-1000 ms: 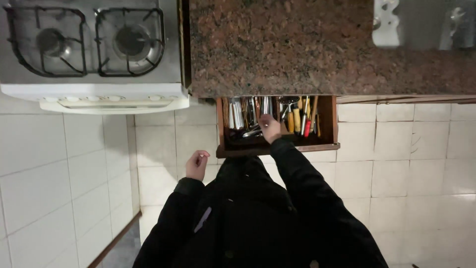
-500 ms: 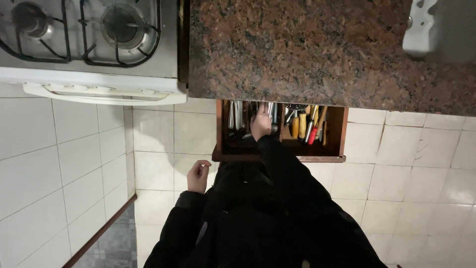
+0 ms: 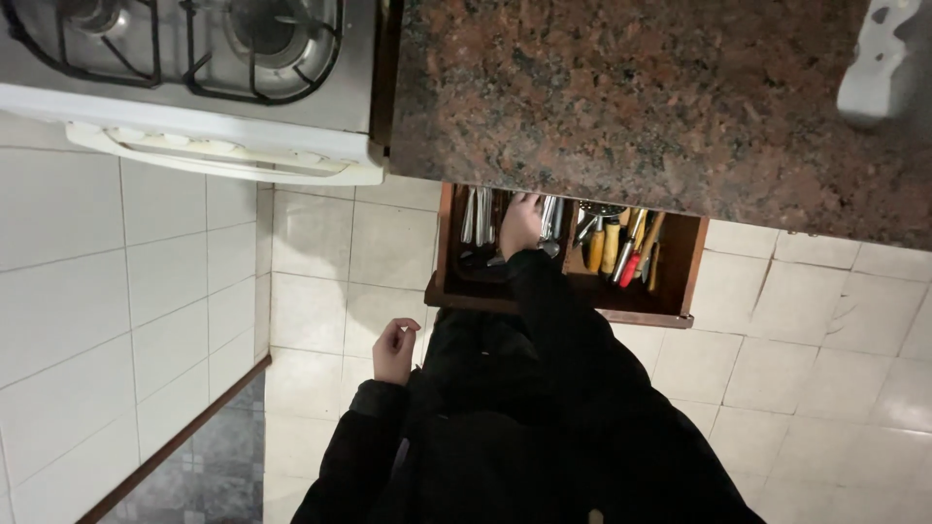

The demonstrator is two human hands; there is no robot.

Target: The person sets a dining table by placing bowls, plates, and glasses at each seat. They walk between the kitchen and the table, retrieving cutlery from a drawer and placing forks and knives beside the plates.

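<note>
Head camera looks straight down past a dark jacket to a kitchen floor of pale tiles (image 3: pixel 320 243). At far left, a white tiled wall (image 3: pixel 116 291) runs down to a brown skirting strip. Above it sits a white stove (image 3: pixel 194 107) with black burner grates and a row of knobs along its front edge. Lower down, the left hand (image 3: pixel 394 351) hangs in the air near the body, loosely curled with the fingers bent toward the palm; it holds nothing that can be seen and touches nothing.

Right of the stove, a speckled brown stone bench (image 3: pixel 631 97) fills the top of the view. Under its front edge a wooden drawer (image 3: pixel 442 262) stands pulled out. The right hand (image 3: pixel 521 223) reaches into the left part of the drawer, palm down on a bunch of metal cutlery (image 3: pixel 474 218), with the fingertips hidden under the bench edge; whether it grips a piece or only rests on them cannot be told. More metal pieces lie just right of the hand. In the right part of the drawer lie tools with yellow handles (image 3: pixel 610 248), a red handle (image 3: pixel 631 269) and wooden ones, packed side by side. At far right, a white object (image 3: pixel 869 78) sits on the bench corner.
</note>
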